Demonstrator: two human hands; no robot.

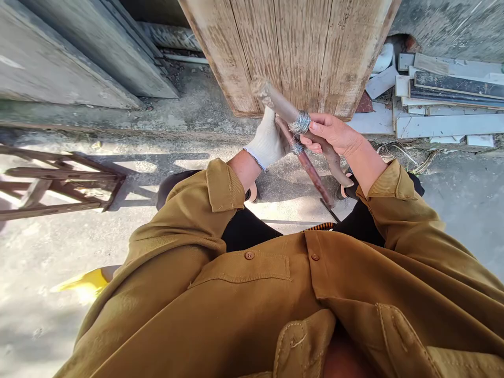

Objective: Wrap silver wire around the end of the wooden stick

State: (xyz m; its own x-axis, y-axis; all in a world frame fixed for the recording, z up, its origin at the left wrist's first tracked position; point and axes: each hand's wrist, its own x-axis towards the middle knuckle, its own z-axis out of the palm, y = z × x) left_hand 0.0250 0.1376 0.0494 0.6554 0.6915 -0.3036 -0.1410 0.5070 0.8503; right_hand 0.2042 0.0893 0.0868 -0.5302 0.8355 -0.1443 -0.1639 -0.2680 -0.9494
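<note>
A curved wooden stick (pixel 286 107) with a frayed upper end slants across in front of me. A band of silver wire (pixel 301 122) is wound tightly around it. My right hand (pixel 336 134), bare, is closed on this stick just beside the wire, fingers and thumb pinching it. Below it runs a reddish-brown rod (pixel 311 170), also wrapped with wire near its upper part. My left hand (pixel 270 140), in a white knit glove, is closed around the upper part of that rod; its fingers are mostly hidden. Whether stick and rod are joined, I cannot tell.
A weathered plank panel (pixel 299 47) stands just beyond my hands. At right lie stacked boards and strips (pixel 452 123). A wooden frame (pixel 59 181) rests at left, with a yellow object (pixel 84 283) nearer. A thin dark bar (pixel 329 211) shows between my knees.
</note>
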